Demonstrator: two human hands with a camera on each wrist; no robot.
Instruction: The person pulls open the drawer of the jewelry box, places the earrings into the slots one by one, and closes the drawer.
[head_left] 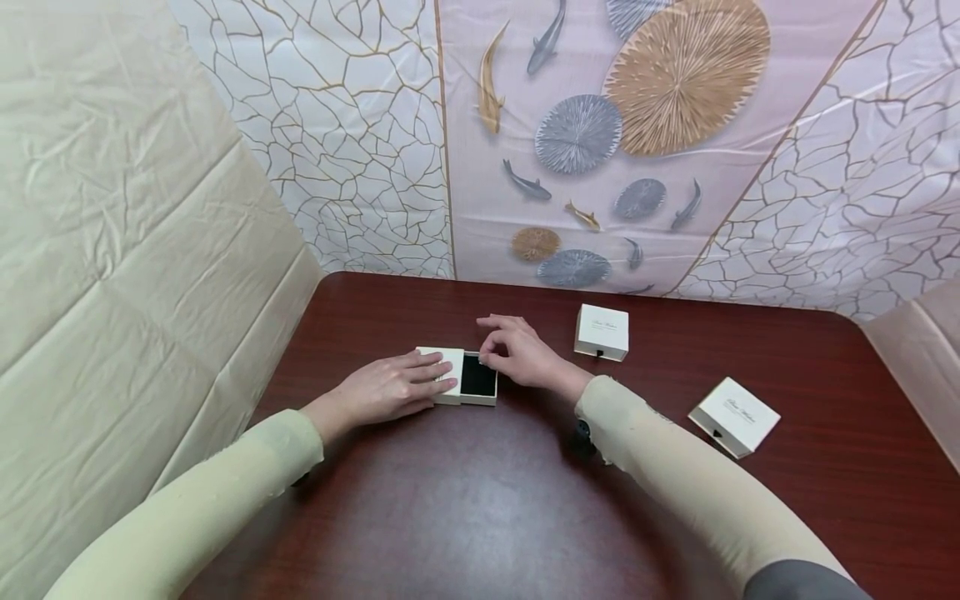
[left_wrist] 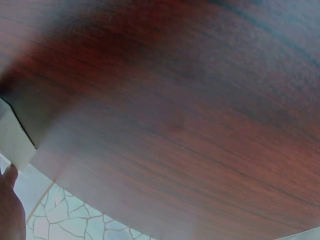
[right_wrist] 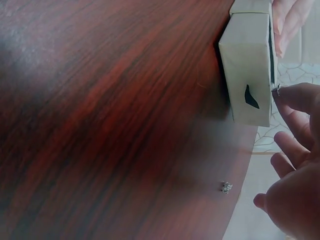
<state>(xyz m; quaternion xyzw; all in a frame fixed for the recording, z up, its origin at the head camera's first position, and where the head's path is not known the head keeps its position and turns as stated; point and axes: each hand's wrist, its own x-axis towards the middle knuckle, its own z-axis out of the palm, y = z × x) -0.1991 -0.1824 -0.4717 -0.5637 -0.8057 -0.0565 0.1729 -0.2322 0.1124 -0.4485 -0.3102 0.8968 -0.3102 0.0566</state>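
A white drawer-style jewelry box [head_left: 450, 390] lies partly slid out on the table, its black-lined drawer [head_left: 478, 377] showing on the right. My left hand [head_left: 396, 385] rests flat over the box's sleeve with fingers extended. Over the drawer's far right edge, my right hand [head_left: 517, 352] pinches a small silvery piece of jewelry [right_wrist: 278, 90] between thumb and index finger, the other fingers loosely spread. In the right wrist view, a dark pull tab [right_wrist: 251, 97] shows on the drawer's front. Only a corner of the box [left_wrist: 15, 137] appears in the left wrist view.
Two similar closed white boxes stand to the right, one farther back [head_left: 602, 332] and one nearer [head_left: 735, 417]. A small sparkling silvery piece [right_wrist: 226, 187] lies on the dark red wooden table [head_left: 465, 500] beyond the drawer. Patterned cloth [head_left: 360, 125] hangs behind the table.
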